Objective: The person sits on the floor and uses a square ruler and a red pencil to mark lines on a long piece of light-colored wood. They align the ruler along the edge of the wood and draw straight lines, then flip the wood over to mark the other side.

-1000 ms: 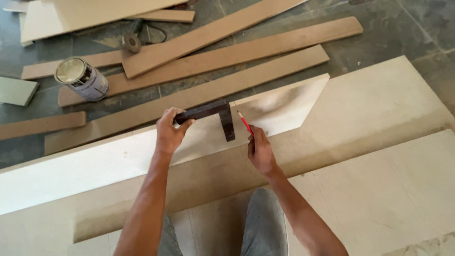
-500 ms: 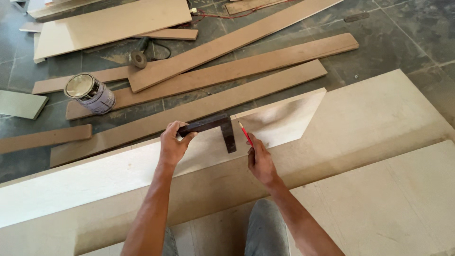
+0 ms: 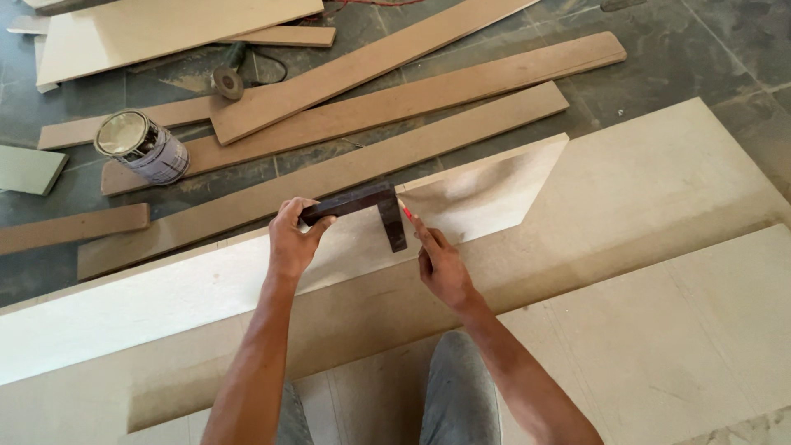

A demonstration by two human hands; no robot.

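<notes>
Gripping the dark L-shaped metal try square (image 3: 362, 206) with our left hand (image 3: 290, 239), we're pressing it on the far edge of the long pale laminated board (image 3: 165, 288). Our right hand (image 3: 441, 264) is pinching a short red pencil (image 3: 405, 212), tip right beside the square's blade. Brown wooden strips (image 3: 395, 103) and a round metal tin (image 3: 142, 147) are lying on the grey floor beyond.
</notes>
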